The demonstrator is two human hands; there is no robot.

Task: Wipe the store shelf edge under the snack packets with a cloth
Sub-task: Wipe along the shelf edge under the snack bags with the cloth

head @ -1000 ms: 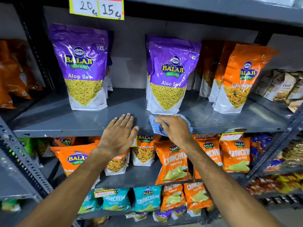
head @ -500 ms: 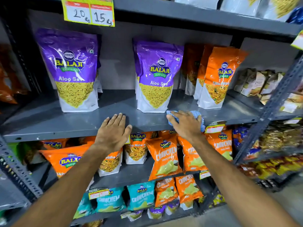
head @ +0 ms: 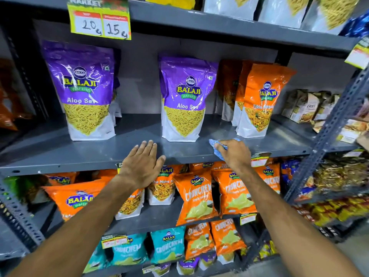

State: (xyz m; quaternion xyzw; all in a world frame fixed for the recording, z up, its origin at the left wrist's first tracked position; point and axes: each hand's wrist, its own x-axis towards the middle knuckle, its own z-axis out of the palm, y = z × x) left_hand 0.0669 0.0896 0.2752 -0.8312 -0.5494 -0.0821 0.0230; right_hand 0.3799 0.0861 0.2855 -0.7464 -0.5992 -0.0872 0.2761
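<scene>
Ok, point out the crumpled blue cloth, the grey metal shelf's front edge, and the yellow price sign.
Crumpled blue cloth (head: 215, 147): head view, exposed fold left of the right hand.
Grey metal shelf front edge (head: 79, 165): head view, bare lip.
Yellow price sign (head: 99, 23): head view, white number panel.

Bright, even overhead light puts glare on the glossy purple packets (head: 184, 96) and a sheen on the grey shelf (head: 50, 150). Wide-angle distortion bends the frame edges, which blur at far right.
</scene>
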